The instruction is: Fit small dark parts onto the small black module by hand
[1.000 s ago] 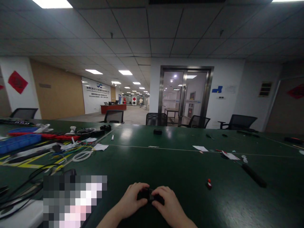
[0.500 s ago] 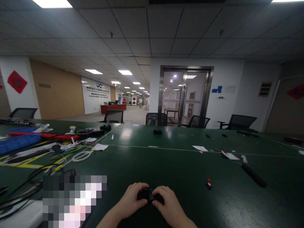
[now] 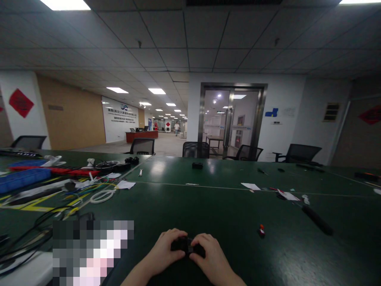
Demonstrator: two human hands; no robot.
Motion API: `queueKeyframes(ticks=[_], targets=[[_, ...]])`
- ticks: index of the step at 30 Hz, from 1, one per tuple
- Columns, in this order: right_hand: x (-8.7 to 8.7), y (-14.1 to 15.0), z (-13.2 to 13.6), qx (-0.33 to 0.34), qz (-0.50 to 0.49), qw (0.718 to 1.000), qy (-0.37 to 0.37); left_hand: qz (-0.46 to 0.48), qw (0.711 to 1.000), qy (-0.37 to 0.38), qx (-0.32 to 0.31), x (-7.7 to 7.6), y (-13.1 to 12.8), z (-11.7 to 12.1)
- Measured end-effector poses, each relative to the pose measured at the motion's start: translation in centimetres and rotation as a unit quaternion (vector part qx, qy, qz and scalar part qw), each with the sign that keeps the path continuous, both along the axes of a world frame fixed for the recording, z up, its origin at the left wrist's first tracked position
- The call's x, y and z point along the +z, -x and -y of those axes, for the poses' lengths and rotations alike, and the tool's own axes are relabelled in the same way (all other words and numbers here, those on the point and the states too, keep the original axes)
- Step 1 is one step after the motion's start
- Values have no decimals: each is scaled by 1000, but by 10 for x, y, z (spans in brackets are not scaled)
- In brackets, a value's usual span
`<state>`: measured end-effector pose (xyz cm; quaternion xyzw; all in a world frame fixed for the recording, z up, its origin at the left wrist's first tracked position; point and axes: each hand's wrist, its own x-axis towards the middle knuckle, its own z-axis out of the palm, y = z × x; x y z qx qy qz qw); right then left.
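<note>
Low in the middle of the head view, a small black object (image 3: pixel 188 247) is held between both hands over the green table (image 3: pixel 149 222). Its exact kind I cannot make out; a greyish part shows at its centre. My left hand (image 3: pixel 167 247) pinches its left end between thumb and fingers. On the right end, the thumb and fingers of my right hand (image 3: pixel 209 252) are closed in the same way. The palms and fingers hide part of it. To the right of my hands lies a small red and black item (image 3: pixel 261 230).
Cables (image 3: pixel 44 222), a white coil (image 3: pixel 102 196) and a blue tray (image 3: pixel 25 179) crowd the left side. A small black box (image 3: pixel 197 165) sits further back. At right lie papers (image 3: pixel 288 195) and a long black object (image 3: pixel 317 220). Chairs (image 3: pixel 195 149) line the far edge.
Both hands keep their grip on the black object, with hardly any movement. Far in the background, a walking person appears slightly nearer.
</note>
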<state>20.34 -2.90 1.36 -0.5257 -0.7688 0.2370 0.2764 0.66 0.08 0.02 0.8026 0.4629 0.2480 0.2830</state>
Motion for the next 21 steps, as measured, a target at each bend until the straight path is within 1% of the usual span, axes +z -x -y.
queueKeyframes(ticks=[5,10,14,19,21], targets=[[-1,-2,-1,2,-21,1000,1,22,1000,13,-3,5,-2,2],[-6,-1,-2,-6,-40,999,-28,30,1000,2,-3,3,-2,1],[-4,0,-1,-14,-60,997,-41,10,1000,3,1,2,-1,0],[0,-2,1,-35,-76,996,-28,5,1000,8,-7,7,-1,2],[0,-3,1,-39,-80,995,-37,4,1000,12,-9,8,-1,3]])
